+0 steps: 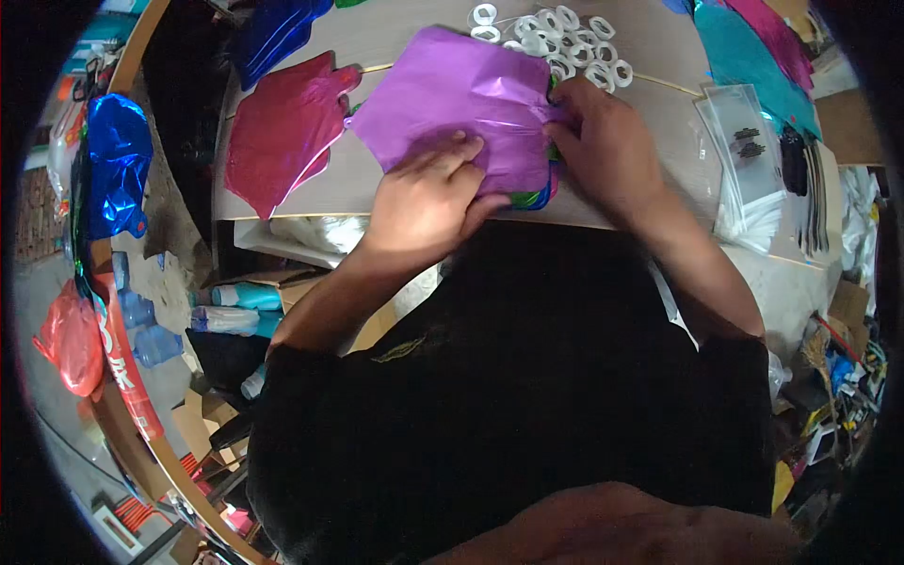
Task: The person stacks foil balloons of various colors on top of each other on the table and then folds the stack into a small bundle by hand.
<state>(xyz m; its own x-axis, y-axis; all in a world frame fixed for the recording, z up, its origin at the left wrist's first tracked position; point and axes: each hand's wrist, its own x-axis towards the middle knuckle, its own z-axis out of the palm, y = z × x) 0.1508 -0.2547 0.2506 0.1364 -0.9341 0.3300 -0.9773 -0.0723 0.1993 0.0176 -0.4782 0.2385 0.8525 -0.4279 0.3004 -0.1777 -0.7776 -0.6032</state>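
Observation:
A flat purple foil balloon [452, 85] lies on the table in front of me, on top of other foil sheets whose green and blue edges show beneath it. My left hand [428, 193] rests on its lower left part, fingers loosely bent and thumb apart, pressing on the foil. At the balloon's right edge, my right hand [607, 141] is closed in a pinch on a gathered bit of the purple foil. Its fingertips partly cover that spot. Just above the right hand sit several small white rings [570, 42] in a loose heap.
Dark red foil balloons [282, 141] lie to the left, with blue foil [282, 38] behind them. Teal foil [753, 66] hangs over the right side. Clear plastic bags [749, 151] are stacked near the right corner. A shiny blue balloon [120, 165] hangs at far left.

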